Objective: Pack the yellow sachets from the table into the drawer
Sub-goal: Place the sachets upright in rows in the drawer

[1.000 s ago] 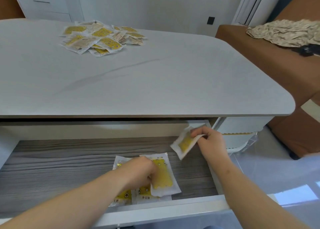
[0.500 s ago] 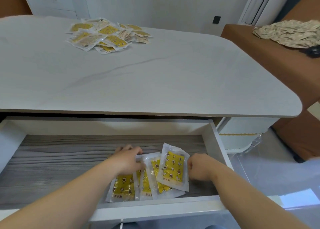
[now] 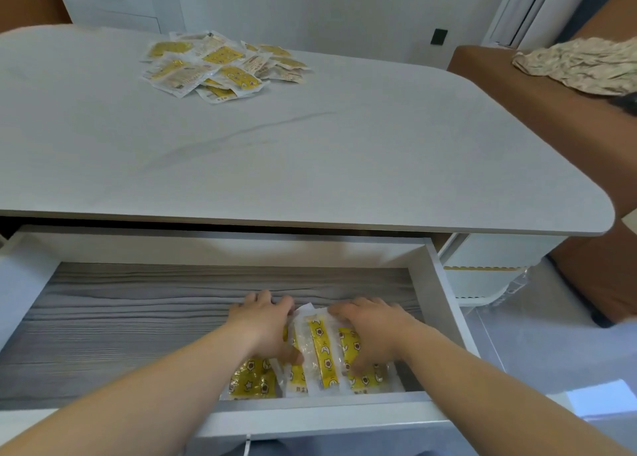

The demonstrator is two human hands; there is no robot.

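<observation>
The open drawer under the tabletop has a grey wood-grain floor. At its front right lie several yellow sachets side by side. My left hand rests flat on the left ones, fingers spread. My right hand presses flat on the right ones. The hands flank one sachet that stands up slightly between them. A loose pile of yellow sachets sits on the far left part of the white table.
A brown sofa with a crumpled patterned cloth stands to the right of the table. A white cabinet is behind the table at the back left. The drawer's left half shows bare wood grain.
My right hand laid its sachet down among the others and now presses flat on them. My left hand shifted right over the sachets. The camera view moved closer.
</observation>
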